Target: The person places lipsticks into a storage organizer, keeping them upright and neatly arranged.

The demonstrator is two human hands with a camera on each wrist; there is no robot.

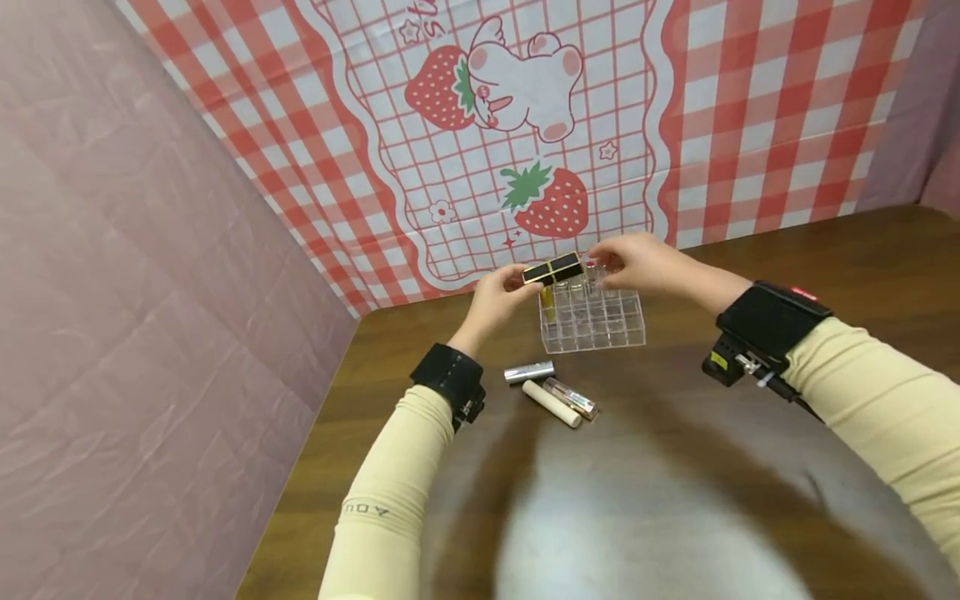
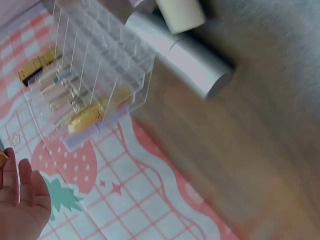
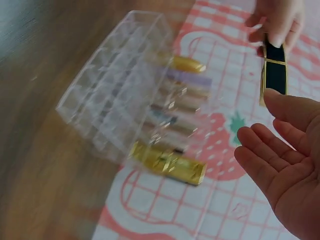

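Observation:
My left hand [image 1: 498, 302] pinches one end of a black lipstick tube [image 1: 553, 268] with gold trim, held up over the back of a clear acrylic organizer [image 1: 592, 321]. In the right wrist view the lipstick's free end points toward my right hand [image 3: 287, 160], whose fingers are spread loosely apart. The right thumb overlaps that end in this view. Upright in the organizer's back row stand several lipsticks, among them a gold tube [image 3: 170, 164], a yellow-gold one [image 3: 187, 64] and a lilac one [image 3: 190, 78]. The front compartments show bare clear walls.
In front of the organizer lie a silver tube [image 1: 529, 372], a cream tube [image 1: 551, 404] and a clear-and-gold tube [image 1: 572, 398] on the brown wooden table [image 1: 420, 367]. A red checked cloth [image 1: 772, 125] with strawberries hangs behind; a pink cloth [image 1: 150, 292] covers the left side.

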